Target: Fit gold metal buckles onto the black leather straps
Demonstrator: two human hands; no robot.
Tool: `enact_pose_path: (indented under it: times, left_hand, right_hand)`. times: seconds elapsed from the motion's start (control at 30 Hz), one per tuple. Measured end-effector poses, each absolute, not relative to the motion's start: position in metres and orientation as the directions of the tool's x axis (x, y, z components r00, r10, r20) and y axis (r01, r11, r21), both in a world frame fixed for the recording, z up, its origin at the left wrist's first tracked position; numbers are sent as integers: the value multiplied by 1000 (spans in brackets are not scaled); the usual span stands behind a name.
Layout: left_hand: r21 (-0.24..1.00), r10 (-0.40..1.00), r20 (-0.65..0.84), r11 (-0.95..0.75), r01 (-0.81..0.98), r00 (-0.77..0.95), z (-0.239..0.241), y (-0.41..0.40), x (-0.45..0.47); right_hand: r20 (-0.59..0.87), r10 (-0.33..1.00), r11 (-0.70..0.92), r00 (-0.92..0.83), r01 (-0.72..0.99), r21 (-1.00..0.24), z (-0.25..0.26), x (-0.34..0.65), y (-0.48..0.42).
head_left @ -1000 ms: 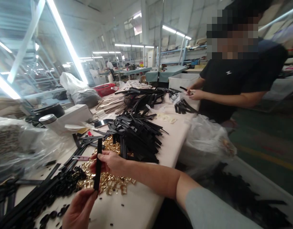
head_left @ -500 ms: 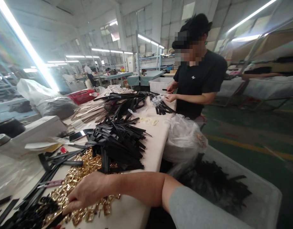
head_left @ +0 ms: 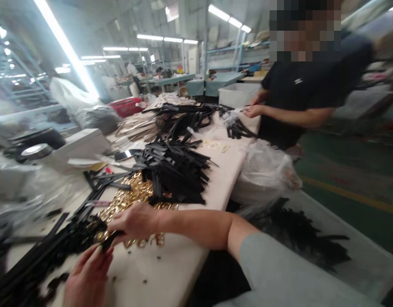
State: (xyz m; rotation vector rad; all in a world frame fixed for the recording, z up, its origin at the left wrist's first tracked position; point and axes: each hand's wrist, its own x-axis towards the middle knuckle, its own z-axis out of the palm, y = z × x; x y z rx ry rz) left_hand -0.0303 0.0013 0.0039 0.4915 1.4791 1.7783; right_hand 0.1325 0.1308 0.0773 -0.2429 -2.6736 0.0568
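A short black strap (head_left: 110, 241) spans the gap between my two hands, low over the near part of the table. The fingers of my left hand (head_left: 89, 275) are closed on its lower end. My right hand (head_left: 136, 222) pinches the upper end, just in front of a heap of gold metal buckles (head_left: 129, 197); motion blur hides whether a buckle is on the strap. Behind the buckles lies a thick pile of black straps (head_left: 173, 170). Further black strips and loops (head_left: 60, 232) spread left of my hands.
A co-worker (head_left: 298, 94) stands at the table's far right side, hands over more straps. Below the right table edge (head_left: 212, 221) are a plastic bag (head_left: 263, 170) and a pale bin (head_left: 369, 251) with black pieces. A phone (head_left: 127, 154) and white box (head_left: 82, 147) lie left.
My left hand has come into fuller view, holding the strap's lower end. My right hand has lifted away from the buckle heap slightly, and the view has shifted left and down.
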Motion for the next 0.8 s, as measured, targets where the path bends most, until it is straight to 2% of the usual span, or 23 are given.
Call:
enact_pose_path:
  times: [0.07, 0.13, 0.23, 0.47, 0.8]
  left_hand:
    - [912, 708, -268, -33, -409, -654, 24, 2, -15]
    - [894, 710, -274, -61, -444, -649, 34, 7, -7]
    - [893, 716, -260, -75, -443, -647, 34, 10, -8]
    - [903, 739, -224, -88, -421, -636, 29, 6, -13]
    - [877, 733, -267, -85, -473, -626, 34, 5, -13]
  right_hand:
    - [431, 199, 976, -880, 137, -170, 74, 131, 132]
    - [452, 231, 958, -861, 120, -262, 68, 128, 136]
    - [468, 243, 941, -850, 91, -325, 59, 123, 142]
    - [460, 245, 930, -853, 72, -361, 55, 121, 144]
    - [473, 236, 941, -849, 78, -330, 54, 120, 147]
